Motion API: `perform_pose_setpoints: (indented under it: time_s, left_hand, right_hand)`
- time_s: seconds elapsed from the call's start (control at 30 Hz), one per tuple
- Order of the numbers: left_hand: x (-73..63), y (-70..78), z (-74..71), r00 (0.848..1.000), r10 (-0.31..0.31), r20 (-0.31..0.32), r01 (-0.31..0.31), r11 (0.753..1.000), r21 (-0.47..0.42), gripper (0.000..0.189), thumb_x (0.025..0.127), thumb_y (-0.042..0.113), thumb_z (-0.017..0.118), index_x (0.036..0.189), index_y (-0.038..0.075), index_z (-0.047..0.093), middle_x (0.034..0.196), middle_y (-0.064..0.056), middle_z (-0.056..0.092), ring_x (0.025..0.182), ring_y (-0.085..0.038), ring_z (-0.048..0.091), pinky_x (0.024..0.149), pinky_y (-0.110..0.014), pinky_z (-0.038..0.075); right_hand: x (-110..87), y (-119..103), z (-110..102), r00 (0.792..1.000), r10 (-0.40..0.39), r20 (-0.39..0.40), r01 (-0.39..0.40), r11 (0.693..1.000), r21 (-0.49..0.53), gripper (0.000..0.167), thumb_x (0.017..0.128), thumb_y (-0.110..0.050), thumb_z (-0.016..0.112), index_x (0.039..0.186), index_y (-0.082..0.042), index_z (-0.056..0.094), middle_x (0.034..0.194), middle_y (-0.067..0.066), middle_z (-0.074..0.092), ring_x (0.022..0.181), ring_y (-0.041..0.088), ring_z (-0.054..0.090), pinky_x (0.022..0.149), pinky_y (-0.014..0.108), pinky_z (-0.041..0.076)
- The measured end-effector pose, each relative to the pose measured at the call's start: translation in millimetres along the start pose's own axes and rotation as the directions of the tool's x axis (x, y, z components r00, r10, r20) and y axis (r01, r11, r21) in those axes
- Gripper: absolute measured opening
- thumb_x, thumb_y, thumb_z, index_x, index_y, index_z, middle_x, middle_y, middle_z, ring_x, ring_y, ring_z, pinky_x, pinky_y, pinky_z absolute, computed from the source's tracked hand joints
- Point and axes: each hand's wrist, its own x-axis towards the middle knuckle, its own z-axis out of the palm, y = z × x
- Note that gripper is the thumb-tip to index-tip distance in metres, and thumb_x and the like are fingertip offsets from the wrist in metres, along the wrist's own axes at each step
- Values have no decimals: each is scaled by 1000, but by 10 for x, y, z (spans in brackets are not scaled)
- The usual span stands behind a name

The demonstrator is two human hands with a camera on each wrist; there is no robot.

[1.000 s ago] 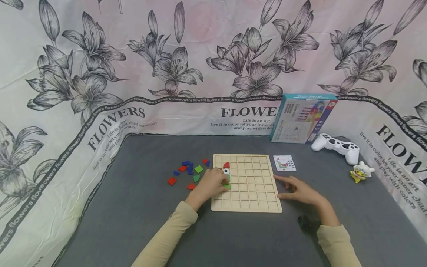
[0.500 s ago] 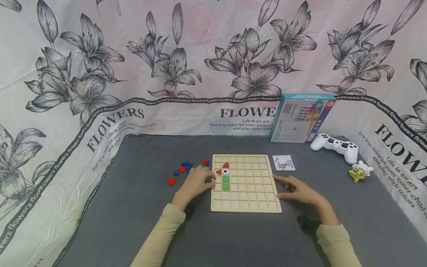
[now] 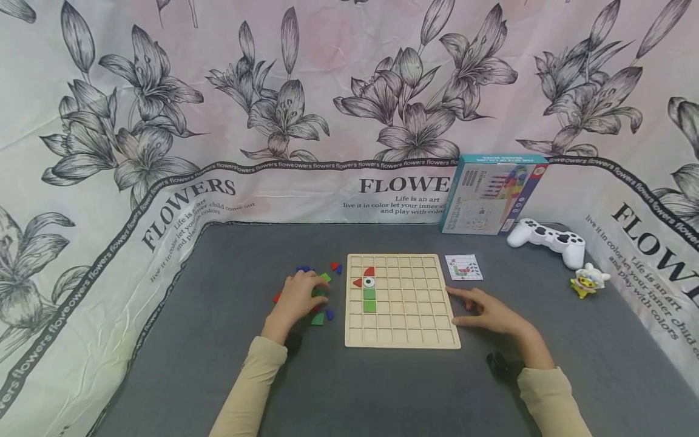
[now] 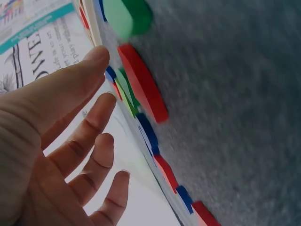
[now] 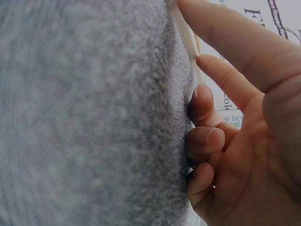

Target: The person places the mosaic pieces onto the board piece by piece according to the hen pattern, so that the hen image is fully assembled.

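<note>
My left hand (image 3: 297, 297) hovers over loose coloured pieces left of the wooden grid board (image 3: 409, 303). In the left wrist view its thumb and fingers are apart, with nothing between them. Closest to the fingertips there is a red piece (image 4: 143, 84), and a green piece (image 4: 127, 18) lies beyond. On the board sit a red quarter-round piece (image 3: 369, 271), a red triangle (image 3: 357, 282), a white eye tile (image 3: 369, 282) and two green squares (image 3: 369, 300). My right hand (image 3: 488, 312) touches the board's right edge with thumb and index finger; its other fingers are curled.
A small pattern card (image 3: 464, 267) lies right of the board. Behind it stands a cardboard box (image 3: 491, 194). A white game controller (image 3: 548, 243) and a yellow-and-white figurine (image 3: 590, 280) are at the far right. A blue piece (image 3: 330, 314) lies near the board's left edge.
My left hand has left the green squares on the board and moved left to the loose pieces. The red triangle and both green squares are now uncovered. My right hand has stayed at the edge.
</note>
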Motion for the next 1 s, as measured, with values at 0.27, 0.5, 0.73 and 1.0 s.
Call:
perform_pose_setpoints:
  time_s: [0.27,0.5,0.73,1.0]
  left_hand:
    - [-27,-55,-21,998,-58,1,58,998,13,28,73,24,78,100,17,71,93,1,63,86,-19,49,77,-41,39]
    - [-21,-77,1,998,-61,21,61,998,25,25,75,23,77,98,18,72,90,2,62,83,-17,49,75,-38,39]
    - [-13,-68,-1,998,-54,10,54,998,29,23,74,25,78,96,17,72,86,2,61,81,-16,49,72,-36,39]
    - [-4,-19,-4,1000,-28,-4,28,1000,6,22,76,24,76,97,17,71,88,3,61,85,-17,49,75,-38,38]
  right_hand:
    - [5,5,7,1000,16,4,-16,1000,1,72,76,-36,74,138,-14,45,82,2,38,67,12,32,56,24,29]
    - [-1,-3,2,1000,18,2,-18,1000,2,72,76,-36,75,138,-14,45,83,2,38,68,12,33,57,25,29]
    - [-8,-14,-3,1000,17,1,-17,1000,9,72,76,-35,75,138,-13,45,83,3,38,68,13,34,57,25,29]
    - [1,-18,0,1000,8,6,-8,1000,3,71,77,-34,74,138,-12,45,82,3,37,67,12,32,56,24,29]
